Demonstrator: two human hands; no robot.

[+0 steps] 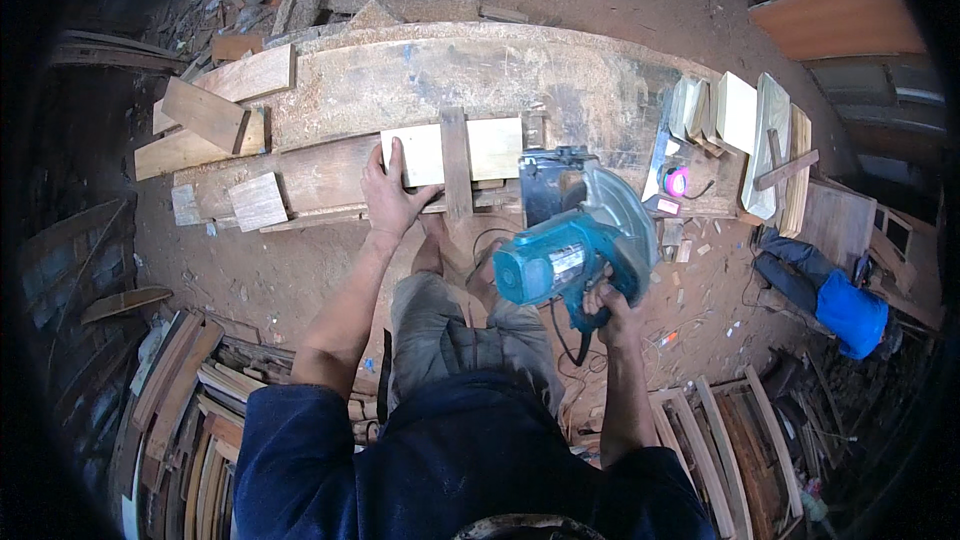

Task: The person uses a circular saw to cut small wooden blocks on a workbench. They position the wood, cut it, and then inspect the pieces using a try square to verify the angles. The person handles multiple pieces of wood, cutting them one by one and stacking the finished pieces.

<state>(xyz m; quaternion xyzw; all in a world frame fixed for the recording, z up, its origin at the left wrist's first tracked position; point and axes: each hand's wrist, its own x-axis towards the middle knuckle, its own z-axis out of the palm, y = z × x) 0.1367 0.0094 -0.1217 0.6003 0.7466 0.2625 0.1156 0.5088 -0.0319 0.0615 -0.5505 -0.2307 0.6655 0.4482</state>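
Teal circular saw (545, 262), handle gripped in the right hand (614, 312), beside a pale board (495, 148) on the worktop (385, 80), near edge; spread left hand (394, 198) touches the board's left end. Corner-cut boards (738, 112), right end, look done; this one apparently isn't.

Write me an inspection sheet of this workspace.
Surface: long, scuffed wooden bench
Job's things: teal circular saw; pale rectangular wooden board, crossed by a narrow brown wooden strip
Clutter: loose brown wooden planks, left; pale wooden boards and a round pink object, right
Hands: left hand on the board's left end; right hand gripping the saw's handle
Cables: thin black cable below the saw; far end untraceable
Surroundings: brown dirt floor with scattered scraps; person in blue top, right
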